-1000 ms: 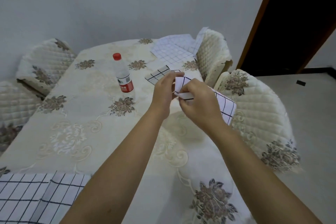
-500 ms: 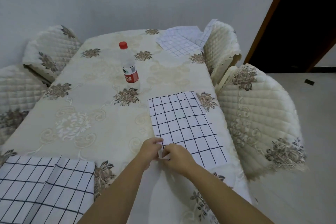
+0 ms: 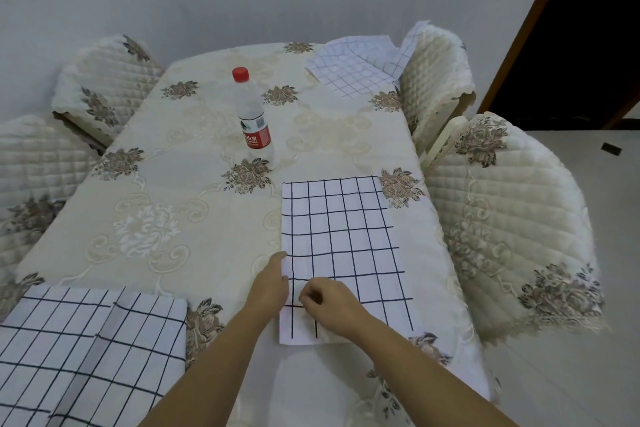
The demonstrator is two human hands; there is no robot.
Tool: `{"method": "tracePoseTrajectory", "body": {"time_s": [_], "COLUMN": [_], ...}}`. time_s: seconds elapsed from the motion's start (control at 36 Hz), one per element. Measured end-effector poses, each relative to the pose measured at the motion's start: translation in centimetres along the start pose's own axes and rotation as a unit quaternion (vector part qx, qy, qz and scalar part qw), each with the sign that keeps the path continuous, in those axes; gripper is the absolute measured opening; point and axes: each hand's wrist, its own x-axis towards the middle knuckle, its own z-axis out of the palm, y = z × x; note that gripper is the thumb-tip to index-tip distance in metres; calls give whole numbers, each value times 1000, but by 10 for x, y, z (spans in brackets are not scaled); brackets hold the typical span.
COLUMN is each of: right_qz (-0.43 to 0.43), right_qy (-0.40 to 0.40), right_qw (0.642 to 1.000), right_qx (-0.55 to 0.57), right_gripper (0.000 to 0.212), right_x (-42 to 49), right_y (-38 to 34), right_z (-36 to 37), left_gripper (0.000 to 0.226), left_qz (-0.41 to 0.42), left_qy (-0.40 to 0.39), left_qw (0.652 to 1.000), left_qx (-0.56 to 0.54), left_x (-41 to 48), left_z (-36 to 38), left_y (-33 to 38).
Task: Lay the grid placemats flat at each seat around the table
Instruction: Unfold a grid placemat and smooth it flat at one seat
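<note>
A white placemat with a dark grid (image 3: 346, 236) lies spread flat on the right side of the table, beside the near right chair. My left hand (image 3: 270, 284) is at its left edge, fingertips pinching the border. My right hand (image 3: 329, 305) lies on the mat's near left part with curled fingers pinching the cloth. A second dark-grid placemat (image 3: 86, 350) lies at the near left corner. A paler grid placemat (image 3: 353, 69) lies at the far right corner, and a further piece of the same grid cloth (image 3: 412, 45) lies against the chair back there.
A water bottle with a red cap (image 3: 252, 118) stands upright mid-table on the floral cream tablecloth (image 3: 156, 201). Quilted chairs stand at the right (image 3: 512, 218), far right (image 3: 436, 80) and left (image 3: 100, 87). A dark doorway (image 3: 588, 45) is at the upper right.
The folded placemat held up in both hands has been opened and laid flat on the table's right side. Both hands came down to its near left part.
</note>
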Motion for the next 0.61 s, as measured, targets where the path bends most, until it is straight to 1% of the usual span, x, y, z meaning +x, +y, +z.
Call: {"method": "tracePoseTrajectory", "body": {"time_s": [0.06, 0.14, 0.25, 0.33, 0.36, 0.42, 0.47, 0.5, 0.56, 0.58, 0.61], "right_qz": [-3, -9, -31, -56, -64, -74, -96, -102, -88, -71, -57], "right_qy": [28, 62, 100, 141, 154, 177, 194, 190, 163, 146, 122], "right_qw": [999, 996, 988, 976, 973, 968, 959, 956, 954, 951, 946], "right_qx": [-33, -65, -115, -155, -157, -159, -185, -197, -234, -265, -296], "right_gripper": [18, 19, 23, 22, 21, 21, 26, 29, 34, 42, 55], "right_x": [1, 3, 5, 6, 7, 9, 13, 14, 18, 19, 19], "right_y": [5, 14, 30, 37, 39, 41, 39, 37, 36, 38, 40], "right_z": [-3, -7, -8, -2, 0, 6, 13, 16, 24, 28, 32], "left_gripper": [45, 40, 32, 36, 37, 40, 43, 39, 29, 32, 41], "left_qz": [12, 23, 40, 43, 50, 92, 131, 156, 202, 210, 205], "left_qy": [15, 34, 41, 47, 69, 137, 170, 176, 147, 116, 83], "left_qw": [1000, 999, 996, 990, 985, 958, 936, 930, 921, 922, 923], "left_qx": [-11, 3, 73, 124, 153, 236, 279, 284, 297, 303, 315], "left_x": [-1, -2, 1, 4, 2, 3, 1, 0, 1, 1, 0], "left_z": [-3, -7, -8, -6, -5, -1, 5, 11, 26, 34, 43], "left_y": [-2, -6, -18, -27, -27, -28, -24, -20, -16, -16, -17]}}
